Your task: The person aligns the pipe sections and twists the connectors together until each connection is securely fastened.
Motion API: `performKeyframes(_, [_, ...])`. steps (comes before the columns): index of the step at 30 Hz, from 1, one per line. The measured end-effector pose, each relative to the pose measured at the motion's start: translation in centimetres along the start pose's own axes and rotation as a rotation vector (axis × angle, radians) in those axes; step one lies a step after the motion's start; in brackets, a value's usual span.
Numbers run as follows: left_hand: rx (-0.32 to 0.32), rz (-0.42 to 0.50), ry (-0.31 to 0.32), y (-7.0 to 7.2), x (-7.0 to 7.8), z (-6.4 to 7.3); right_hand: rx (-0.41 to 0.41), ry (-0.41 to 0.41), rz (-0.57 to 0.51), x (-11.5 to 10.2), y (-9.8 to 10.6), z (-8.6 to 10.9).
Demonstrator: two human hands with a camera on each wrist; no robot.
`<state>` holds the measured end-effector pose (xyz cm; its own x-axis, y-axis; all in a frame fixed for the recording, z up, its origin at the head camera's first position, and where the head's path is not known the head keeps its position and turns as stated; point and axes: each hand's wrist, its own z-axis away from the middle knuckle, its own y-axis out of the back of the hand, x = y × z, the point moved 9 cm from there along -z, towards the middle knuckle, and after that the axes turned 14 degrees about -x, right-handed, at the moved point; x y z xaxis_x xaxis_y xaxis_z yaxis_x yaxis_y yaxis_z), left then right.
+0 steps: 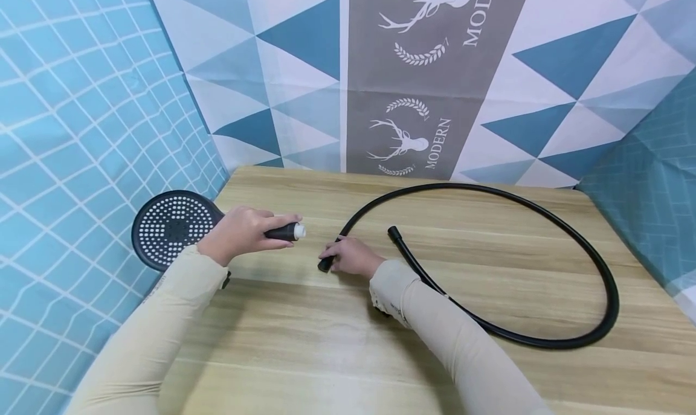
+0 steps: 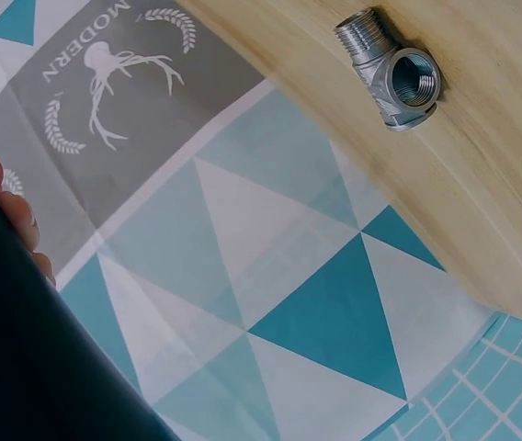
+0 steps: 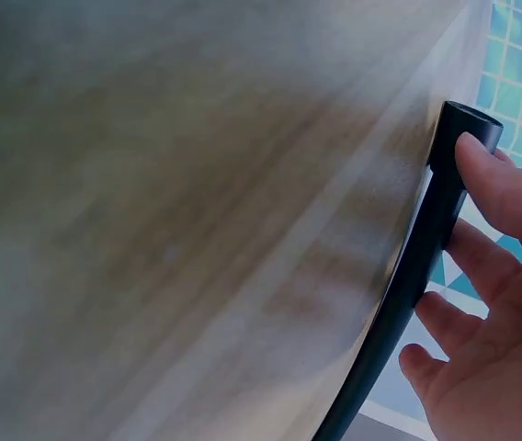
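My left hand (image 1: 243, 232) grips the handle of a black shower head (image 1: 175, 228), which is held above the table's left side with its dotted spray face showing. From the fist, the handle's white connector (image 1: 299, 231) points right. Close by on the right, my right hand (image 1: 354, 257) pinches one end of a black shower hose (image 1: 613, 294) near the tabletop. The right wrist view shows the thumb against the hose's end collar (image 3: 463, 129), with the fingers along its side. A dark part of the shower head covers the left wrist view's lower left corner.
The hose curves in a wide loop over the right half of the wooden table (image 1: 304, 354), its other end (image 1: 394, 232) lying near mid-table. A silver threaded pipe fitting (image 2: 391, 73) lies on the wood. Patterned cloth walls (image 1: 304, 70) border the back and sides.
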<state>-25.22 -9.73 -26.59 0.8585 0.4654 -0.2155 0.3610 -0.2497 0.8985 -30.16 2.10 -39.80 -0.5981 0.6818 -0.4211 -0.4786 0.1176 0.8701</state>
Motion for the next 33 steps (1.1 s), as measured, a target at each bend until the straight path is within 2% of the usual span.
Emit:
performKeyframes(7, [-0.013, -0.001, 0.006, -0.1, -0.1, 0.2, -0.009, -0.045, 0.042, 0.1, -0.2, -0.4])
performKeyframes(15, [-0.014, -0.002, 0.013, 0.0, -0.3, 0.6, -0.047, -0.043, 0.223, -1.0, -0.3, -0.7])
performKeyframes(20, [-0.015, 0.005, 0.012, 0.1, -0.3, 0.7, -0.051, -0.043, 0.258, -1.1, -0.3, -0.9])
performKeyframes(26, [-0.036, -0.001, 0.018, 0.0, -0.4, 0.6, -0.057, -0.03, 0.247, -1.0, 0.0, -0.7])
performKeyframes(33, [-0.036, -0.014, 0.027, 0.2, -0.4, 0.7, -0.046, 0.032, 0.144, -1.2, 0.9, -0.1])
